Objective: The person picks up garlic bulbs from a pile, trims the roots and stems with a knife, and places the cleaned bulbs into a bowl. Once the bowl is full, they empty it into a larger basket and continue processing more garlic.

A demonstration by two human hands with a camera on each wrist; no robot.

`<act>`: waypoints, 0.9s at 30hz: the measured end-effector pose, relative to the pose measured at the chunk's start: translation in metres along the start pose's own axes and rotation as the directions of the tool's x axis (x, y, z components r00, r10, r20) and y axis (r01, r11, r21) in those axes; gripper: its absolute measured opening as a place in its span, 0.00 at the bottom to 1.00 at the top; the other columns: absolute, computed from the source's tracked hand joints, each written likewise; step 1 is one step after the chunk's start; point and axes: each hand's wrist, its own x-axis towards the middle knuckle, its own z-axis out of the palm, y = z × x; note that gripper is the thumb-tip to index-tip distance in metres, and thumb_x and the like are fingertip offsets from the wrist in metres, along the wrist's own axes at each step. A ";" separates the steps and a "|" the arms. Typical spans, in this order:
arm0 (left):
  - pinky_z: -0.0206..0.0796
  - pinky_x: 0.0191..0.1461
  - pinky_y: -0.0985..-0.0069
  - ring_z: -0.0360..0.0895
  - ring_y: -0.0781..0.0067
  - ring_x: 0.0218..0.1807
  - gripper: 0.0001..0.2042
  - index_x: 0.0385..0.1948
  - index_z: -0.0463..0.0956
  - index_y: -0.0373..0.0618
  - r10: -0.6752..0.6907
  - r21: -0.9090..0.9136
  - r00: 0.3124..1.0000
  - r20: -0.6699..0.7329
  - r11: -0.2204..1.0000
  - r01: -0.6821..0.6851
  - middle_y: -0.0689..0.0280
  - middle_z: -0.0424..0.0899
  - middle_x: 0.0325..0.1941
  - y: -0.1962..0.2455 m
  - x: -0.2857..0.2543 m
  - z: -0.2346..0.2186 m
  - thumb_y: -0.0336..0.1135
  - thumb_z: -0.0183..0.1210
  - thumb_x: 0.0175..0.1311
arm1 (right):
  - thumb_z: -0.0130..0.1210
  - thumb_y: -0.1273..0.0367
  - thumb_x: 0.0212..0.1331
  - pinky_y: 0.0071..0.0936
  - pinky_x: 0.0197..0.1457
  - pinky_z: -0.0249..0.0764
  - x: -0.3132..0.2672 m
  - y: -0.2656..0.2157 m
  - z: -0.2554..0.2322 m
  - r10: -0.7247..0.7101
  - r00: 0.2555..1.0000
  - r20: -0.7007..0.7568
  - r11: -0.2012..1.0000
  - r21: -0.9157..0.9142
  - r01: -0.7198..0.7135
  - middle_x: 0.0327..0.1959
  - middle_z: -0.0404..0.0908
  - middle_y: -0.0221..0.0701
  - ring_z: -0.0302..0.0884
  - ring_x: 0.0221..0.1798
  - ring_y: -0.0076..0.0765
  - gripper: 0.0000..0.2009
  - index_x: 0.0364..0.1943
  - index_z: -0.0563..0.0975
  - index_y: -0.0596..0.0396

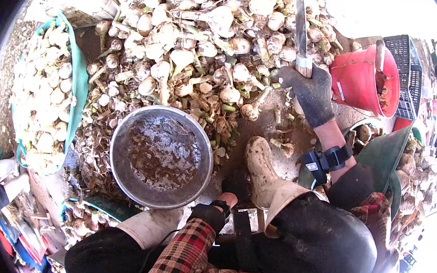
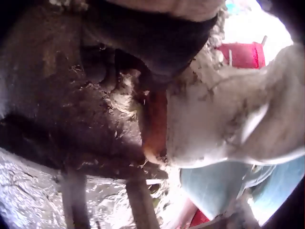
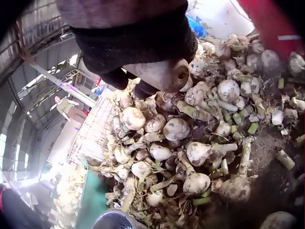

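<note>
My right hand [image 1: 308, 90], in a dark work glove, grips the wooden handle of a long-bladed knife [image 1: 300, 30] over the garlic heap. The blade points away from me. In the right wrist view the pale butt of the handle [image 3: 174, 76] pokes out of the glove. A large heap of garlic bulbs [image 1: 187, 32] with stems lies in front. My left hand [image 1: 237, 184], also gloved, reaches low beside the white boot [image 1: 263, 170]. Its fingers [image 2: 97, 67] are close to pale, papery plant matter [image 2: 126, 93]; I cannot tell whether they hold it.
A metal basin [image 1: 163, 154] with a dirt-crusted inside stands left of the boots. Beyond it is a green-edged container [image 1: 77, 84] of garlic bulbs. At right stand a red bucket [image 1: 352, 76] and a black crate [image 1: 408, 76], with a green container [image 1: 384, 154] nearer me. Cut stems litter the floor.
</note>
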 end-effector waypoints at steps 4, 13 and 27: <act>0.64 0.56 0.57 0.74 0.49 0.51 0.20 0.47 0.74 0.41 -0.177 0.053 0.947 0.267 0.984 0.169 0.53 0.77 0.50 0.004 -0.010 -0.064 0.46 0.52 0.61 | 0.61 0.64 0.50 0.20 0.25 0.70 -0.003 0.005 -0.002 0.064 0.997 -0.045 0.972 0.228 -0.053 0.18 0.78 0.25 0.73 0.20 0.18 0.09 0.24 0.78 0.56; 0.68 0.47 0.68 0.75 0.66 0.45 0.16 0.46 0.76 0.44 0.048 -0.664 0.965 0.260 0.734 0.142 0.59 0.79 0.44 -0.026 -0.021 -0.107 0.43 0.49 0.65 | 0.63 0.65 0.49 0.17 0.23 0.69 -0.034 0.009 -0.003 0.188 0.977 -0.103 0.898 0.421 -0.128 0.25 0.82 0.30 0.76 0.22 0.21 0.11 0.31 0.81 0.59; 0.69 0.44 0.73 0.76 0.69 0.41 0.19 0.52 0.71 0.39 0.106 -0.543 0.888 0.448 0.821 0.177 0.60 0.80 0.42 -0.018 -0.017 -0.128 0.41 0.53 0.64 | 0.64 0.65 0.47 0.21 0.23 0.70 -0.077 0.008 -0.018 0.001 0.982 -0.188 0.960 0.276 0.051 0.19 0.78 0.27 0.75 0.20 0.22 0.11 0.30 0.79 0.57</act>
